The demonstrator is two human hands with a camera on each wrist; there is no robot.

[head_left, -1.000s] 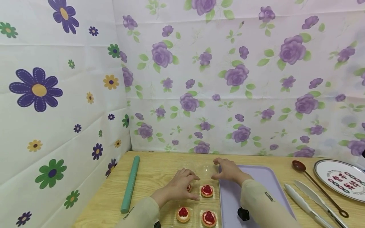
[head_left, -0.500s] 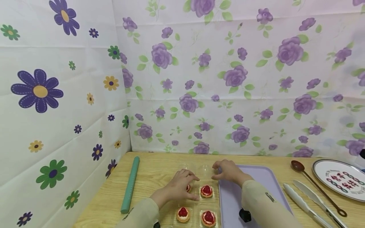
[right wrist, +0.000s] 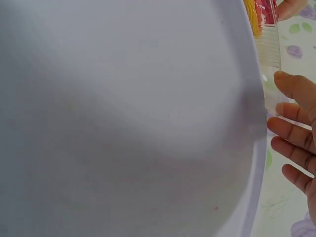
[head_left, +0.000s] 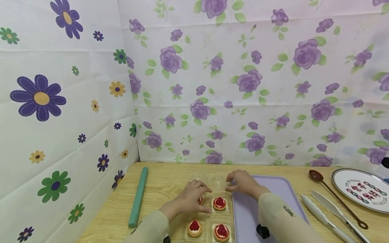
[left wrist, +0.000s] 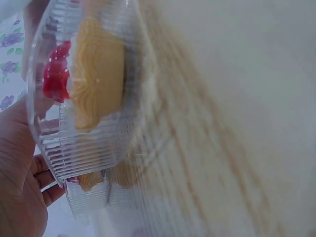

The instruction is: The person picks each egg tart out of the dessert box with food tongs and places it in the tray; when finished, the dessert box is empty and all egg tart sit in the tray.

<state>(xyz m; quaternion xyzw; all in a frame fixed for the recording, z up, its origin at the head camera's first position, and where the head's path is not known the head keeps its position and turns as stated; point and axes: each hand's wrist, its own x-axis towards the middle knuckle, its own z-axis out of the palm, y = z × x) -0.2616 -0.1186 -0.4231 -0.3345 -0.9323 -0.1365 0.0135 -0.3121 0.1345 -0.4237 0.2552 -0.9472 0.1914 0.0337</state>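
Observation:
A clear plastic container (head_left: 208, 216) with several compartments sits mid-table, tarts topped with red fruit inside it. One tart (head_left: 219, 203) lies between the hands, with two more nearer the front. My left hand (head_left: 189, 199) hovers over the container's left side, fingers relaxed and spread, partly covering another tart (head_left: 200, 200). Its fingers show behind the container wall in the left wrist view. By the container's far right edge is my right hand (head_left: 243, 182), fingers loosely bent. The right wrist view shows its thumb (right wrist: 296, 89) and forefinger tips at the clear rim.
A lilac tray (head_left: 285, 189) adjoins the container on the right, under my right forearm. Farther right lie white-and-metal tongs (head_left: 322, 216), a brown ladle (head_left: 338, 199) and a patterned plate (head_left: 361, 190). A green roller-like stick (head_left: 138, 197) lies at left.
Both hands hold nearly the same place and pose. The head view has shifted slightly, and the right forearm has drifted a little; the container and tarts stay put.

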